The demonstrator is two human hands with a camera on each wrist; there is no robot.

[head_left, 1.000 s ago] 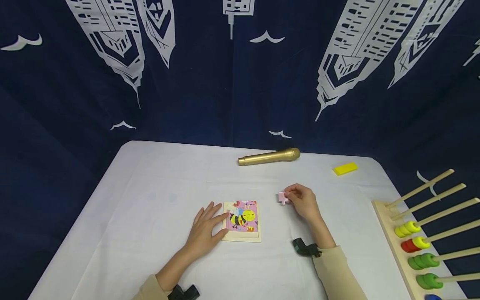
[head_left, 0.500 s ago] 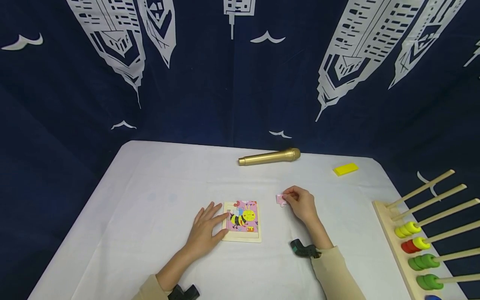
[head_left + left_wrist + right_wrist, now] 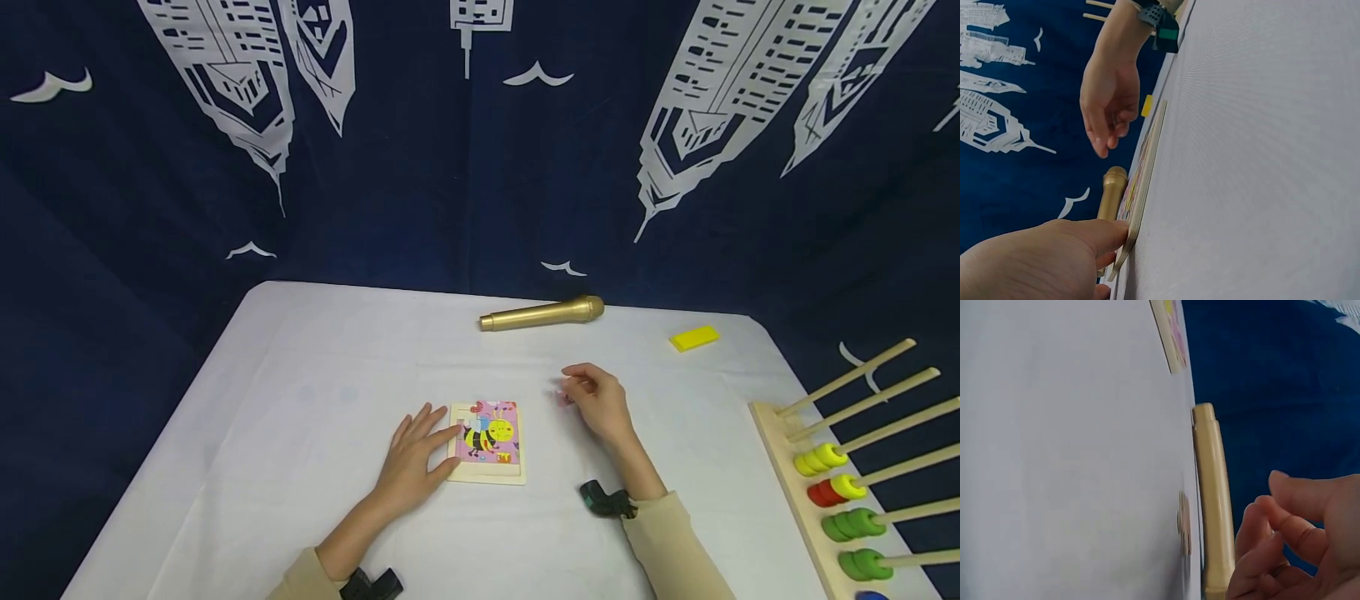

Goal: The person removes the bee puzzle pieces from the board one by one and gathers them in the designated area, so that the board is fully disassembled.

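A wooden jigsaw puzzle board with a bee picture lies on the white table. My left hand rests at its left side, fingers spread, with the thumb against its edge. Right of the board lies a small pink puzzle piece, flat on the cloth in the right wrist view and blurred in the head view. Just above that piece hovers my right hand; its fingers are loosely bent and hold nothing. A gap at the upper left of the bee picture shows bare wood.
A gold microphone lies near the table's back edge. Toward the back right is a yellow block. Along the right side stands a wooden bead rack with pegs and coloured rings. A dark blue printed curtain hangs behind the table.
The right hand held the pink puzzle piece and shifted it slightly left and nearer; now it has let go and lifted off. The left hand has stayed at the board.
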